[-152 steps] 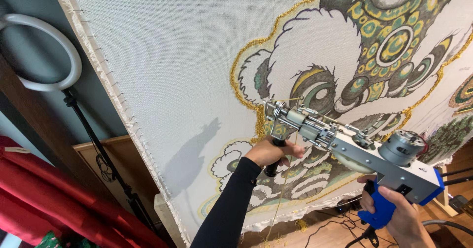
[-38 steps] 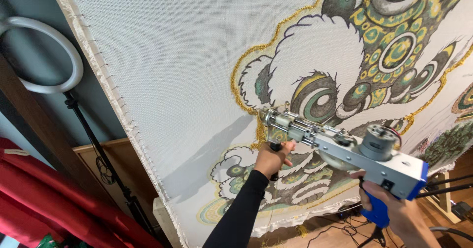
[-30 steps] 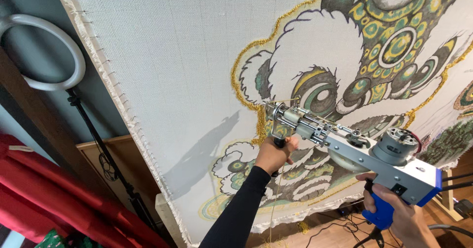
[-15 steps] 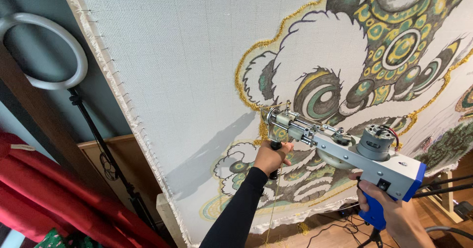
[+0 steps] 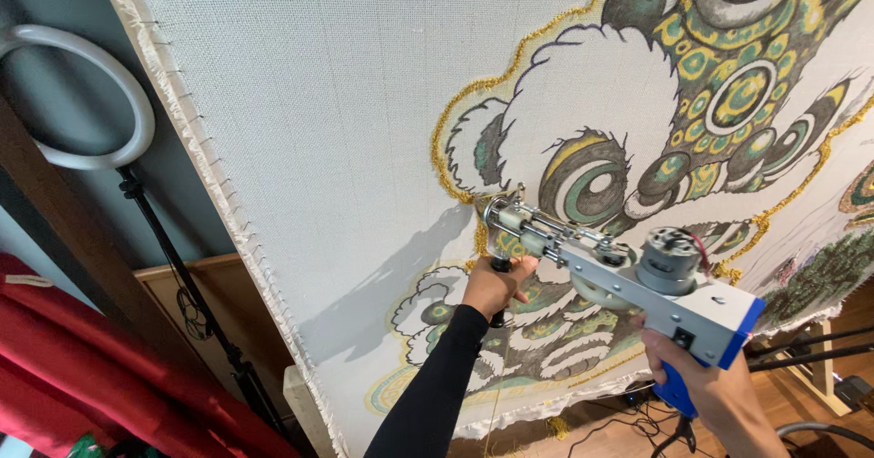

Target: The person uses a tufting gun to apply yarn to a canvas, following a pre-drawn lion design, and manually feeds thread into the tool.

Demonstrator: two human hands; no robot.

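A white and blue tufting gun (image 5: 628, 276) points its metal front end at a large stretched white cloth (image 5: 364, 121). My left hand (image 5: 493, 285), in a black sleeve, grips the gun's black front handle just under the needle end. My right hand (image 5: 706, 383) holds the blue rear grip at the lower right. The needle tip touches the cloth on a gold yarn outline beside a tufted lion-like figure (image 5: 655, 139) in white, green and gold. The gun's shadow falls on the cloth to the left of it.
A ring light (image 5: 86, 94) on a black stand (image 5: 196, 312) is at the left, beside the cloth's frayed, nailed edge. Red fabric (image 5: 64, 376) lies at the lower left. A wooden board (image 5: 223, 303) leans behind the stand. Cables lie on the wooden floor (image 5: 628, 426) below.
The gun's tip has shifted slightly up and down along the gold outline, ending a little lower left on the cloth. Both hands kept their grips.
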